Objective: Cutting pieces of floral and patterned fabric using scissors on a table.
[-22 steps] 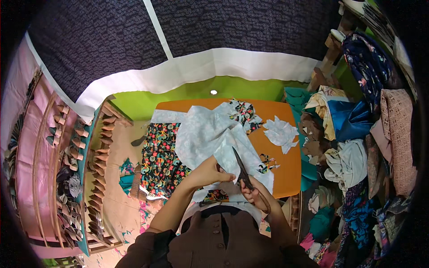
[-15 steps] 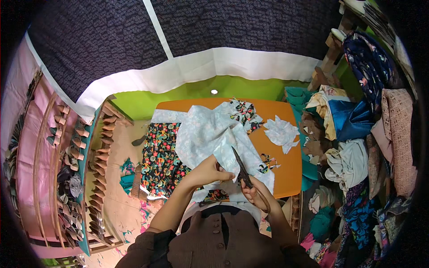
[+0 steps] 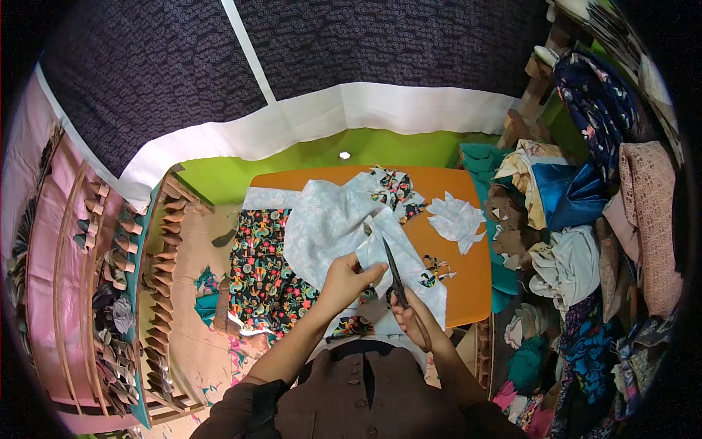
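Note:
My right hand (image 3: 412, 314) grips a pair of dark metal scissors (image 3: 393, 271) by the handles. Its long blade points away from me, over the cloth. Just left of the blade, my left hand (image 3: 351, 282) pinches a raised part of the pale fabric (image 3: 318, 227) between thumb and fingers. This fabric lies rumpled over the orange table (image 3: 468, 285). A black fabric with a colourful flower print (image 3: 259, 263) spreads from under it on the left. How far the blades are parted is hard to make out.
Pale cut scraps (image 3: 457, 219) and printed scraps (image 3: 395, 186) lie on the table. Folded cloths (image 3: 567, 267) are piled at the right. Wooden racks of shoe-shaped forms (image 3: 164, 289) stand at the left. A dark curtain (image 3: 395, 44) hangs beyond the table.
My left hand has moved slightly away from me, its thumb now stretched toward the blade. The fabric it holds has shifted with it. The scissors stay in my right hand.

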Demonstrator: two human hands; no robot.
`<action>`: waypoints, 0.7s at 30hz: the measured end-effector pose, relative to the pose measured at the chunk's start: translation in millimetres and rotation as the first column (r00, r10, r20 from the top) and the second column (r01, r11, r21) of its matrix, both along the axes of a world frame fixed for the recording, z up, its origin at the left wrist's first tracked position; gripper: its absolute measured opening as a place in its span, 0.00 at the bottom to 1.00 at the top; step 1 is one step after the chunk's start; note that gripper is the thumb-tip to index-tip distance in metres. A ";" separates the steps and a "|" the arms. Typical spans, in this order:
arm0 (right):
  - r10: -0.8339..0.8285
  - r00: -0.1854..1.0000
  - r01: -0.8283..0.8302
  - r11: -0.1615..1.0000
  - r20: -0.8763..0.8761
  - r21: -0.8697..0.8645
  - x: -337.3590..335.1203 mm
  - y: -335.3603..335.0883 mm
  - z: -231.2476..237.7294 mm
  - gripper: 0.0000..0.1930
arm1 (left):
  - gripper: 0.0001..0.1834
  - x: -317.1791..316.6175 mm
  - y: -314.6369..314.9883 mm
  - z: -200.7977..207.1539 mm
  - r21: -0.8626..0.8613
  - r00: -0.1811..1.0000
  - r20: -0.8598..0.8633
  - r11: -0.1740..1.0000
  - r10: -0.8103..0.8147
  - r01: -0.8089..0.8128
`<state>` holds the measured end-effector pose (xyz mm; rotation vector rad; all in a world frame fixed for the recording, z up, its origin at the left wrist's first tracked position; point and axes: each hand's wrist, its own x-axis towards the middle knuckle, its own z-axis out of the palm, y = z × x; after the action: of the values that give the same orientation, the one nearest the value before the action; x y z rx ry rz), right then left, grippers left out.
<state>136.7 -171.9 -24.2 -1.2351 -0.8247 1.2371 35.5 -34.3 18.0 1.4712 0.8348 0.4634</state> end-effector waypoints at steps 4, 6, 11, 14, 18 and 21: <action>0.059 0.998 -0.059 0.996 -0.012 -0.072 3.0 1.7 12.6 0.36 | 0.11 -1.7 4.3 -6.7 -0.006 0.999 0.039 1.000 0.019 -0.019; 0.067 0.995 -0.074 0.993 -0.078 -0.095 2.8 2.3 13.7 0.36 | 0.11 -1.7 6.1 -5.1 0.018 1.000 0.001 1.000 -0.008 0.008; 0.088 0.947 -0.096 0.995 -0.308 -0.012 0.1 0.0 -0.9 0.35 | 0.11 1.5 0.8 -2.2 -0.025 0.999 -0.035 0.999 -0.025 0.024; 0.114 0.930 -0.117 0.993 -0.350 0.013 2.0 -0.3 1.6 0.35 | 0.11 4.8 -2.3 6.7 -0.061 1.000 -0.013 0.998 -0.007 0.006; 0.081 0.958 -0.085 0.996 -0.275 -0.005 11.8 -5.0 3.1 0.34 | 0.10 12.1 -4.8 7.5 -0.081 1.000 -0.026 0.997 -0.011 0.009; 0.061 0.971 -0.060 0.998 -0.229 0.011 17.6 -9.5 5.1 0.32 | 0.10 17.0 -6.4 9.9 -0.097 0.996 -0.077 0.995 -0.045 0.038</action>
<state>154.4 -181.4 -19.0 -1.0461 -0.6989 1.3976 52.5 -40.7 27.9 1.4232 0.8759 0.3311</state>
